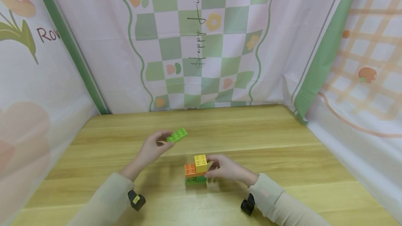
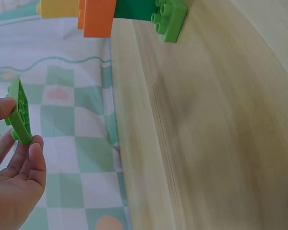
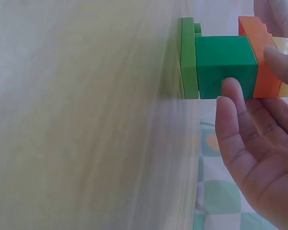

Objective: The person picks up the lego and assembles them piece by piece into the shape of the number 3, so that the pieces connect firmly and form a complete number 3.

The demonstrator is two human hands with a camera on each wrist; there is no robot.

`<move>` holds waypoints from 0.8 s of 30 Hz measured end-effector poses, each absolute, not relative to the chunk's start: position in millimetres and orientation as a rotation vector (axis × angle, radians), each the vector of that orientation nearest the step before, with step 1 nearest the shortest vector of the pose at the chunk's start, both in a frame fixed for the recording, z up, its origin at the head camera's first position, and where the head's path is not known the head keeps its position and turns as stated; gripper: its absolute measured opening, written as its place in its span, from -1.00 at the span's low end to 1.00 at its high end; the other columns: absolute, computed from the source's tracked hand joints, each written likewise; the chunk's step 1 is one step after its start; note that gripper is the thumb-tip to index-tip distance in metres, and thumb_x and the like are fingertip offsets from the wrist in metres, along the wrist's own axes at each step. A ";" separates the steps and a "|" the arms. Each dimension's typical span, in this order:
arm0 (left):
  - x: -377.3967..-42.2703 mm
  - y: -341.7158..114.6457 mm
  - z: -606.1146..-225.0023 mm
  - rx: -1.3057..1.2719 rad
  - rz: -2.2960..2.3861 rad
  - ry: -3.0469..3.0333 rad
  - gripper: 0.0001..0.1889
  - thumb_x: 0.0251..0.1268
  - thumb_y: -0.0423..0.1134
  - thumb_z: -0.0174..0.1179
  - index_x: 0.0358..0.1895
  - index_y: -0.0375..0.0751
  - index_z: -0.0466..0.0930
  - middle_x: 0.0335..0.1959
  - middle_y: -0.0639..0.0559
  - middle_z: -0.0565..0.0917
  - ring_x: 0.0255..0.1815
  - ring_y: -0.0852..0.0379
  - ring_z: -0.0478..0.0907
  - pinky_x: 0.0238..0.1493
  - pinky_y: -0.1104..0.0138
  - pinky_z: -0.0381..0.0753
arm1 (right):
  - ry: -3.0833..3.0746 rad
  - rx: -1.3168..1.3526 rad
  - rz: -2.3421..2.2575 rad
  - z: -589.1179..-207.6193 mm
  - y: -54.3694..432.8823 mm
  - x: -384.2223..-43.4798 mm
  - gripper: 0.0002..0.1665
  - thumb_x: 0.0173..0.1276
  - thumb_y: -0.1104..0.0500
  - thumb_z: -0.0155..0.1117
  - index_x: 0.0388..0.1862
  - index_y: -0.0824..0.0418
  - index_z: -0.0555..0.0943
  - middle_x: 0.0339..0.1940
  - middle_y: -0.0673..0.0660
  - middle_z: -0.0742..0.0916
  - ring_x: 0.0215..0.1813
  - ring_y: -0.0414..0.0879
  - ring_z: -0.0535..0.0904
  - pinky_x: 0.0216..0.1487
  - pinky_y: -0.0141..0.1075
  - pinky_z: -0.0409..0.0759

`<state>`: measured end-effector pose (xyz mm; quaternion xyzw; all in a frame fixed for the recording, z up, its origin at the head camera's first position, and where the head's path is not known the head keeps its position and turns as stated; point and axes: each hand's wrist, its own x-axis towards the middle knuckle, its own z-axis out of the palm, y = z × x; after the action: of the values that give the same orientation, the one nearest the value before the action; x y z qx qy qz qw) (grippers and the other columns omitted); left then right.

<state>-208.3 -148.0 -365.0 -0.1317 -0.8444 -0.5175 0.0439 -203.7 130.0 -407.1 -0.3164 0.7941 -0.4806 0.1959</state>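
My left hand (image 1: 153, 147) pinches a flat light green building brick (image 1: 177, 135) between thumb and fingers, raised over the table with its studs up. Nearer to me stands a stack of toy bricks. At its bottom is a flat light green brick (image 3: 188, 57), then a dark green block (image 3: 225, 67), a flat orange brick (image 1: 190, 171) and a yellow block (image 1: 201, 163) on top. From the right side my right hand (image 1: 227, 168) holds this stack, its thumb on the upper bricks and fingers against the dark green block. Bare studs show on the orange brick's left half.
The stack stands on a wooden table (image 1: 245, 132). Behind the table hangs a checked green and white curtain (image 1: 188, 41), with more printed cloth at the left (image 1: 34, 90) and right (image 1: 361, 79). Each wrist wears a small black camera.
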 end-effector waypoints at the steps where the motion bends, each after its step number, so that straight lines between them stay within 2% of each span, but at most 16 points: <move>1: -207.5 -147.1 -364.8 -0.409 -1.581 -2.581 -0.56 0.12 -0.31 0.27 0.11 -0.29 0.45 -0.01 -0.11 0.55 -0.07 0.00 0.49 -0.09 0.21 0.52 | 2.226 -0.886 -1.345 -407.1 130.0 -203.7 -0.50 0.18 0.24 0.33 0.11 0.29 0.48 -0.03 0.13 0.60 -0.21 -0.02 0.58 -0.24 -0.29 0.56; 10: -195.3 -133.7 -361.8 -0.526 -1.632 -2.580 -0.57 0.10 -0.33 0.29 0.08 -0.31 0.47 -0.09 -0.06 0.58 -0.18 0.00 0.52 -0.21 0.31 0.56 | 2.227 -0.891 -1.345 -407.0 130.2 -203.6 -0.50 0.17 0.24 0.33 0.11 0.29 0.48 -0.03 0.13 0.60 -0.21 -0.03 0.58 -0.23 -0.29 0.56; 18: -187.8 -128.3 -360.1 -0.709 -1.548 -2.542 -0.59 0.11 -0.31 0.29 0.06 -0.30 0.48 -0.06 -0.07 0.57 -0.14 0.03 0.50 -0.12 0.19 0.52 | 2.223 -0.899 -1.349 -407.4 130.5 -204.0 -0.50 0.18 0.25 0.32 0.11 0.29 0.48 -0.01 0.14 0.59 -0.21 -0.03 0.58 -0.22 -0.28 0.56; 24: -183.3 -124.9 -361.3 -0.814 -1.456 -2.558 -0.61 0.12 -0.31 0.28 0.05 -0.26 0.50 -0.11 0.03 0.58 -0.17 0.04 0.50 -0.15 0.26 0.53 | 2.177 -0.911 -1.382 -408.3 130.8 -204.4 -0.53 0.19 0.26 0.30 0.09 0.30 0.48 -0.03 0.15 0.60 -0.24 -0.04 0.60 -0.26 -0.25 0.59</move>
<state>-183.3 -124.9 -361.3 -0.2662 -0.8369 -0.4764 0.0438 -204.4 130.8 -408.3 -0.3263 0.7797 -0.4948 0.2019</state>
